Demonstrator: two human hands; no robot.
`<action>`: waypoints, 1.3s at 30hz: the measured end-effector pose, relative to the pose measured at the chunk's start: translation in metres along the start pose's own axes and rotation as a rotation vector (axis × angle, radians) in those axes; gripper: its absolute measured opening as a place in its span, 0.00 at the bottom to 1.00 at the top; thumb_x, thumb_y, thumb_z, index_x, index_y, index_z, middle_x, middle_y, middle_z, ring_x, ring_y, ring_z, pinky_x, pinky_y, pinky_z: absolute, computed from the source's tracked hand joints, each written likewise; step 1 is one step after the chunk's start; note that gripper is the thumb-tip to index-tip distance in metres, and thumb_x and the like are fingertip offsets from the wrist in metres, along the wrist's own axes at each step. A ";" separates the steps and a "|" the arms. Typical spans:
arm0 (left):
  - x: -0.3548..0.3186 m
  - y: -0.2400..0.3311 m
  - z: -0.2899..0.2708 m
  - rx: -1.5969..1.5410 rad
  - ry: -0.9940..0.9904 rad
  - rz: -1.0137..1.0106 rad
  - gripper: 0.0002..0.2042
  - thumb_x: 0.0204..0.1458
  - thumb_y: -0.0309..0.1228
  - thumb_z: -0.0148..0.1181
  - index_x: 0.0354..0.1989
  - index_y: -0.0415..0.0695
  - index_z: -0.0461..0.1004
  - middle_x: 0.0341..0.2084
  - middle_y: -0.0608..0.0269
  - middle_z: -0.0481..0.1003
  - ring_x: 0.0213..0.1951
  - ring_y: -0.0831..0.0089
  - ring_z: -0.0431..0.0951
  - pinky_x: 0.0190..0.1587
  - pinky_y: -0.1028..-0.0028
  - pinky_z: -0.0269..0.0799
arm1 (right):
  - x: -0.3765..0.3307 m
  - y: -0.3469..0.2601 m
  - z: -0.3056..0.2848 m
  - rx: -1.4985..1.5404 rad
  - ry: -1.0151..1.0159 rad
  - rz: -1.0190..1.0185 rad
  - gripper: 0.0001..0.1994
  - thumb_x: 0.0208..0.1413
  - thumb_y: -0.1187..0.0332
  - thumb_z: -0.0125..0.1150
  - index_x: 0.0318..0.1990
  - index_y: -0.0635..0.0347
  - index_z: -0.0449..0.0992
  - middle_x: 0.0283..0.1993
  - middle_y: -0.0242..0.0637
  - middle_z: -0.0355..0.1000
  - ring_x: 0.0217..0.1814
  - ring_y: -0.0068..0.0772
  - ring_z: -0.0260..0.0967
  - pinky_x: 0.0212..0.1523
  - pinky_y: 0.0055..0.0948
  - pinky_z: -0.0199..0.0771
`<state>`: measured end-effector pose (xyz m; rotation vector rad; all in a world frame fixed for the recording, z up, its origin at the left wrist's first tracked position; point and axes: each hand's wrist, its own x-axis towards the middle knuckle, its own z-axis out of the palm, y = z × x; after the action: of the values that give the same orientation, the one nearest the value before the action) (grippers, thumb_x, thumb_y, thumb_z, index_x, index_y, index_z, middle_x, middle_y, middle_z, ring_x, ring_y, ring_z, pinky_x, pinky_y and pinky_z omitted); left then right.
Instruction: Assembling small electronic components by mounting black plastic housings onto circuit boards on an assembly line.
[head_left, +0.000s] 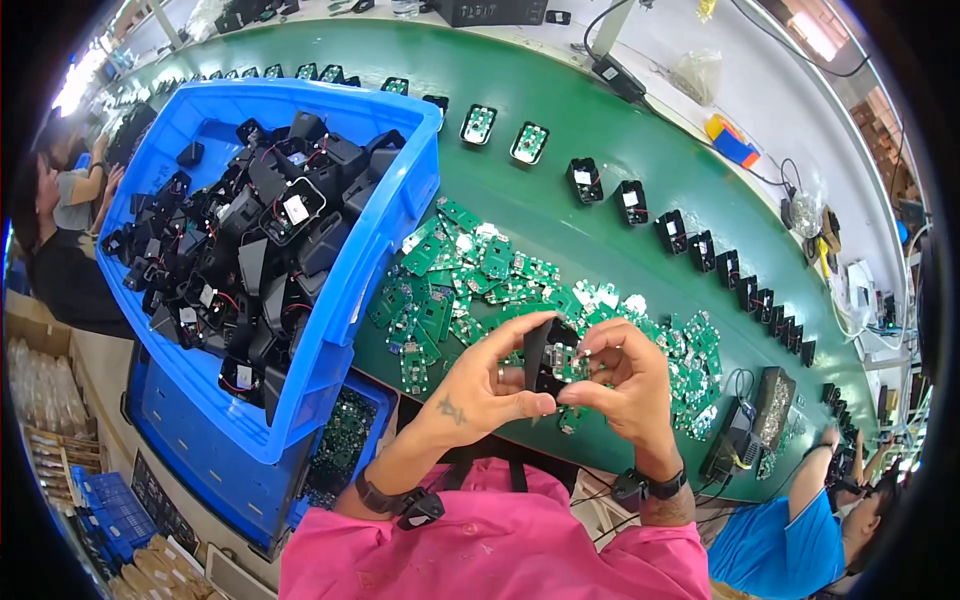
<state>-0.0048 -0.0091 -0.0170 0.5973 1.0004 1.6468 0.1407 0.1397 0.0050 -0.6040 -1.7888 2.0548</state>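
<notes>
My left hand (492, 385) is closed around a black plastic housing (541, 352), tilted with its open side toward the right. Between the fingertips and thumb of my right hand (632, 380) is a green circuit board (572, 362), at the housing's opening. Whether the board is seated inside or only touching the rim I cannot tell. Behind and beneath my hands a heap of loose green circuit boards (497, 257) spreads over the green table (600, 262). To the left, a large blue bin (408, 190) holds many black housings (240, 212) with thin red wires.
A curved row of black housings (632, 202) runs along the table's far side, some with boards in them (479, 124). Near the right lie a dark tool (735, 440) and a long box of small parts (775, 395). A person in blue (785, 545) works at the right; others sit at the far left.
</notes>
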 end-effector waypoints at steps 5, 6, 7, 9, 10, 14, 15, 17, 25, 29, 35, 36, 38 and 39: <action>0.002 0.001 0.003 -0.078 -0.074 -0.117 0.40 0.50 0.27 0.67 0.71 0.42 0.51 0.53 0.55 0.68 0.39 0.71 0.78 0.36 0.76 0.76 | 0.000 0.006 -0.002 -0.542 0.004 -0.262 0.24 0.35 0.74 0.82 0.41 0.63 0.74 0.44 0.36 0.67 0.35 0.20 0.69 0.29 0.16 0.72; 0.003 -0.002 0.001 -0.063 -0.102 -0.112 0.38 0.52 0.27 0.61 0.71 0.43 0.49 0.52 0.54 0.69 0.36 0.73 0.78 0.33 0.78 0.73 | -0.001 0.006 -0.001 -0.592 0.002 -0.334 0.24 0.35 0.74 0.82 0.41 0.62 0.75 0.44 0.36 0.67 0.35 0.21 0.70 0.28 0.16 0.72; 0.004 -0.003 0.001 -0.048 -0.128 -0.105 0.35 0.54 0.26 0.56 0.71 0.44 0.48 0.51 0.54 0.69 0.33 0.74 0.77 0.30 0.81 0.71 | -0.001 0.006 0.000 -0.590 0.003 -0.334 0.24 0.35 0.74 0.82 0.41 0.62 0.75 0.44 0.36 0.67 0.35 0.21 0.70 0.28 0.16 0.72; 0.005 -0.001 0.004 0.006 -0.077 -0.141 0.34 0.55 0.26 0.52 0.70 0.44 0.47 0.50 0.53 0.69 0.32 0.75 0.77 0.29 0.81 0.69 | -0.004 0.003 0.003 -0.674 -0.007 -0.344 0.24 0.36 0.74 0.81 0.44 0.61 0.77 0.44 0.37 0.67 0.36 0.23 0.71 0.29 0.19 0.73; 0.005 -0.002 0.006 0.058 -0.023 -0.174 0.32 0.55 0.26 0.49 0.70 0.44 0.47 0.50 0.53 0.69 0.31 0.76 0.76 0.28 0.82 0.68 | -0.003 0.002 0.005 -0.671 -0.008 -0.346 0.24 0.36 0.74 0.81 0.44 0.61 0.77 0.44 0.37 0.67 0.36 0.23 0.71 0.29 0.19 0.73; 0.004 -0.010 0.012 0.082 0.063 -0.109 0.30 0.56 0.24 0.47 0.68 0.44 0.47 0.49 0.53 0.69 0.29 0.77 0.75 0.28 0.82 0.67 | -0.006 0.007 0.011 -0.790 0.176 -0.505 0.16 0.43 0.75 0.75 0.43 0.62 0.81 0.41 0.37 0.69 0.31 0.22 0.68 0.28 0.20 0.68; 0.004 -0.011 0.013 0.177 0.102 -0.048 0.29 0.56 0.23 0.46 0.68 0.43 0.47 0.49 0.53 0.69 0.30 0.78 0.74 0.29 0.82 0.67 | -0.010 0.010 0.012 -0.815 0.293 -0.540 0.13 0.46 0.77 0.73 0.42 0.62 0.82 0.39 0.37 0.70 0.30 0.21 0.67 0.27 0.20 0.66; 0.005 -0.017 0.015 0.369 0.124 0.093 0.27 0.58 0.22 0.44 0.66 0.41 0.47 0.44 0.50 0.71 0.32 0.69 0.76 0.38 0.68 0.74 | -0.020 0.007 0.024 -0.675 0.295 -0.397 0.12 0.48 0.78 0.71 0.42 0.63 0.82 0.37 0.36 0.71 0.29 0.20 0.66 0.27 0.19 0.64; 0.004 -0.028 0.025 0.650 0.081 0.214 0.26 0.60 0.24 0.47 0.66 0.39 0.47 0.48 0.41 0.70 0.45 0.49 0.77 0.49 0.59 0.72 | -0.023 0.027 0.042 -0.346 0.402 -0.222 0.07 0.53 0.80 0.66 0.40 0.67 0.81 0.34 0.33 0.74 0.31 0.16 0.68 0.29 0.16 0.65; 0.005 -0.033 0.024 0.454 0.120 0.089 0.26 0.60 0.24 0.47 0.66 0.39 0.48 0.49 0.42 0.70 0.45 0.52 0.77 0.49 0.60 0.72 | -0.026 0.026 0.047 -0.122 0.452 -0.241 0.05 0.56 0.80 0.64 0.40 0.68 0.79 0.37 0.34 0.73 0.30 0.15 0.68 0.27 0.16 0.65; 0.004 -0.032 0.021 0.539 0.135 0.233 0.26 0.59 0.20 0.45 0.67 0.38 0.48 0.52 0.48 0.68 0.43 0.69 0.74 0.45 0.72 0.74 | -0.025 0.024 0.050 -0.018 0.414 -0.213 0.04 0.59 0.79 0.61 0.40 0.70 0.78 0.37 0.34 0.72 0.24 0.16 0.67 0.21 0.16 0.64; 0.004 -0.032 0.022 0.553 0.126 0.231 0.26 0.59 0.20 0.45 0.67 0.38 0.48 0.52 0.47 0.68 0.45 0.67 0.74 0.47 0.70 0.73 | -0.025 0.025 0.049 -0.018 0.413 -0.213 0.04 0.59 0.79 0.61 0.40 0.70 0.78 0.37 0.34 0.72 0.24 0.16 0.67 0.21 0.16 0.64; 0.002 -0.029 0.023 0.566 0.114 0.228 0.26 0.60 0.21 0.45 0.67 0.38 0.49 0.53 0.47 0.68 0.47 0.66 0.74 0.50 0.67 0.72 | -0.027 0.025 0.047 -0.073 0.354 -0.201 0.06 0.60 0.79 0.61 0.42 0.70 0.78 0.38 0.37 0.73 0.30 0.20 0.72 0.27 0.17 0.70; 0.001 -0.027 0.023 0.576 0.106 0.194 0.26 0.60 0.21 0.46 0.66 0.38 0.49 0.53 0.46 0.68 0.49 0.64 0.74 0.52 0.66 0.71 | -0.028 0.025 0.048 -0.074 0.355 -0.201 0.06 0.60 0.79 0.61 0.42 0.70 0.78 0.38 0.37 0.73 0.30 0.20 0.72 0.27 0.17 0.70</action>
<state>0.0275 0.0014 -0.0278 1.0207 1.5540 1.5626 0.1391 0.0810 -0.0118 -0.7261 -1.6468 1.6383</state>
